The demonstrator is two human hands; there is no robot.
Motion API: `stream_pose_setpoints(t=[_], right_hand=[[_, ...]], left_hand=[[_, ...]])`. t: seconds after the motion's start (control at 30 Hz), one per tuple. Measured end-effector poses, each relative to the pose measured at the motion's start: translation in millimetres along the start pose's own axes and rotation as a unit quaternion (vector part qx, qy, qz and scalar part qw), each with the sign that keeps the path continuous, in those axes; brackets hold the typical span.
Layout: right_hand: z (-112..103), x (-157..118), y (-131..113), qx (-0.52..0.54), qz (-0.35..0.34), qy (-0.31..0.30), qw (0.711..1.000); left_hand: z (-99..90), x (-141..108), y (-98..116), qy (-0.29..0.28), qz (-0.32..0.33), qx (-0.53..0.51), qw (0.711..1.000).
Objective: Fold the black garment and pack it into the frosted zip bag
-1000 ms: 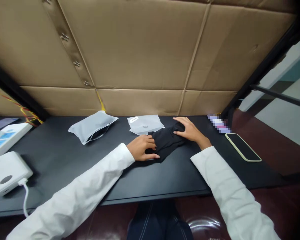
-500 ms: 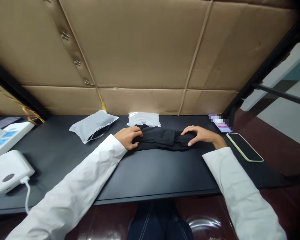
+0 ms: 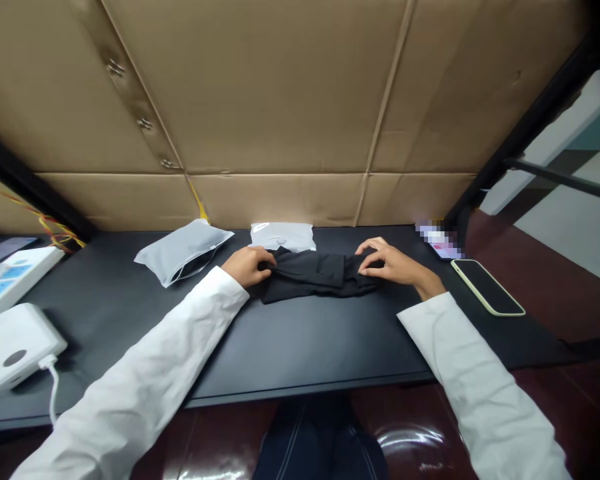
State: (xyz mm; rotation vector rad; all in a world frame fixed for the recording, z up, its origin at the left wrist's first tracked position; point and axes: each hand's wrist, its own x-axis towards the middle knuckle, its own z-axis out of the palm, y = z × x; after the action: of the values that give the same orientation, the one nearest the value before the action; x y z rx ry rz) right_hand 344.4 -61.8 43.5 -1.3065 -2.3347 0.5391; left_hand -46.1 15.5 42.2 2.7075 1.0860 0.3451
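A folded black cloth garment (image 3: 310, 273) lies in a long, wrinkled strip across the dark table. At its upper left end, my left hand (image 3: 250, 265) is closed, the thumb and fingers pinching the fabric's edge. My right hand (image 3: 393, 264) bends over the other end, its thumb and index fingertip brought together on the cloth while the other fingers arch above. Just behind the garment is a flat whitish plastic pouch (image 3: 283, 237). A larger frosted zip bag (image 3: 180, 252), its mouth partly agape, lies left of my left hand.
On the right are a phone with a pale rim (image 3: 487, 288) and a partly blurred phone (image 3: 443, 241). A white device with a cable (image 3: 20, 347) and a white power strip (image 3: 17, 277) occupy the left. A cardboard wall (image 3: 270, 100) rises behind the table (image 3: 300, 347).
My left hand has shifted up to the cloth's upper left corner, uncovering its lower left part. My right thumb and fingers have drawn together on the right end. The view has shifted slightly.
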Motion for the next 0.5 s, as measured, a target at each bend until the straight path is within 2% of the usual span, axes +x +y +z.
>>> stream_pose_setpoints(t=[0.13,0.27,0.37,0.43,0.5], right_hand=[[1.7,-2.2,-0.1,0.020,0.036,-0.050,0.998],[3.1,-2.6,1.9,0.039,0.042,-0.047,0.997],[4.3,-1.4,4.6,0.046,0.035,-0.028,0.998],[5.2,0.0,5.4,0.054,0.025,0.007,0.998],[5.7,1.5,3.9,0.075,0.017,0.051,0.996]], left_hand=[[-5.7,1.4,-8.0,-0.020,0.015,-0.047,0.999],[-3.6,-0.2,1.0,-0.022,-0.006,0.000,1.000],[-1.3,-3.4,12.7,-0.018,-0.013,0.059,0.998],[-1.4,-5.2,17.0,-0.023,-0.002,0.091,0.996],[-3.7,-6.4,16.4,-0.028,0.011,0.078,0.996]])
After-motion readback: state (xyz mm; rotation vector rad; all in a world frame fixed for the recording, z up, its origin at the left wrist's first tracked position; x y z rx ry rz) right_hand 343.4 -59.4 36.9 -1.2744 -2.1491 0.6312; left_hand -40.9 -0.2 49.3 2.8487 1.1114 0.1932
